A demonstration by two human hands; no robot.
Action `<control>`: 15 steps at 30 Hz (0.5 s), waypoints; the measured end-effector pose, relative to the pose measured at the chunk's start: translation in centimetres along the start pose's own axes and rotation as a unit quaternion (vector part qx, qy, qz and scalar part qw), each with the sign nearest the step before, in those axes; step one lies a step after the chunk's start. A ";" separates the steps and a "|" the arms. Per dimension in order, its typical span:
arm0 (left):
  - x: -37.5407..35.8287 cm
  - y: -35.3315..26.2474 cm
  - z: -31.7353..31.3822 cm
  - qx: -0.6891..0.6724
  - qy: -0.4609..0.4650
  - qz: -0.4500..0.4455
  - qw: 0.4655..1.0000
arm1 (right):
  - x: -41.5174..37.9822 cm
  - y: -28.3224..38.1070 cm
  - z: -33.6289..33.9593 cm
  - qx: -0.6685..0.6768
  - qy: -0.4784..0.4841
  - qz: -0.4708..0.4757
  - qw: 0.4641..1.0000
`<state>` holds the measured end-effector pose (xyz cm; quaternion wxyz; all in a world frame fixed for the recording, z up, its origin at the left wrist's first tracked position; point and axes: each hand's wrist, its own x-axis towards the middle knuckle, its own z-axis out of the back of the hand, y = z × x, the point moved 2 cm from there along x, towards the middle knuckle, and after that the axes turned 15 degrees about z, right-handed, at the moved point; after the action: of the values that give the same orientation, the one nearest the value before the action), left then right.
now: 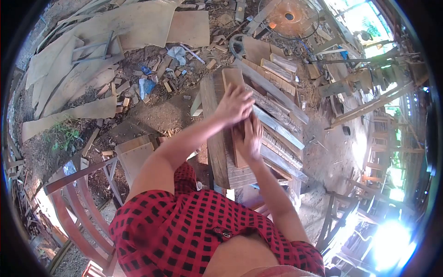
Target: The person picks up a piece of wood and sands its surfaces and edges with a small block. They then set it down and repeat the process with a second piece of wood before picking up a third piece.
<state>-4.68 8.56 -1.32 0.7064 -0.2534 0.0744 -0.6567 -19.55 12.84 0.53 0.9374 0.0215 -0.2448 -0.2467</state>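
A narrow reddish-brown wooden board [233, 77] lies lengthwise on a thick timber bench top [213, 124], pointing away from me. My left hand [235, 105] is over the upper half of the board, its fingers curled and closed. What sits under that palm is hidden. Just below and to the right, my right hand [249, 139] rests along the board with its fingers stretched forward and the thumb apart. Between the two hands a dark patch shows on the board. Several rough wood strips [281, 131] lie side by side at the right of my hands.
A wooden chair frame [83, 212] with curved slats stands at my lower left. Large thin sheets [129, 30] and scattered offcuts cover the ground ahead. A round fan [289, 17] is at the far top. Stacked wooden frames [341, 217] stand at the right.
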 end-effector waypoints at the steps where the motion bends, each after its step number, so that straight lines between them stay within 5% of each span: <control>1: 2.4 1.3 0.5 0.010 0.012 0.010 1.000 | 2.2 -1.3 -1.1 0.015 -0.006 -0.012 1.000; 8: 12.4 8.2 1.5 -0.010 0.010 0.078 0.997 | 13.1 -6.8 -6.5 0.051 -0.006 -0.039 0.998; 15: 8.7 6.3 0.6 -0.003 -0.066 0.072 0.995 | 10.0 -4.8 -4.5 0.036 -0.030 -0.023 0.999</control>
<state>2.30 0.34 -1.74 0.7546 -0.2924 0.0473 -0.5855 -11.97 3.56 0.27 0.9221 0.0537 -0.2814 -0.2600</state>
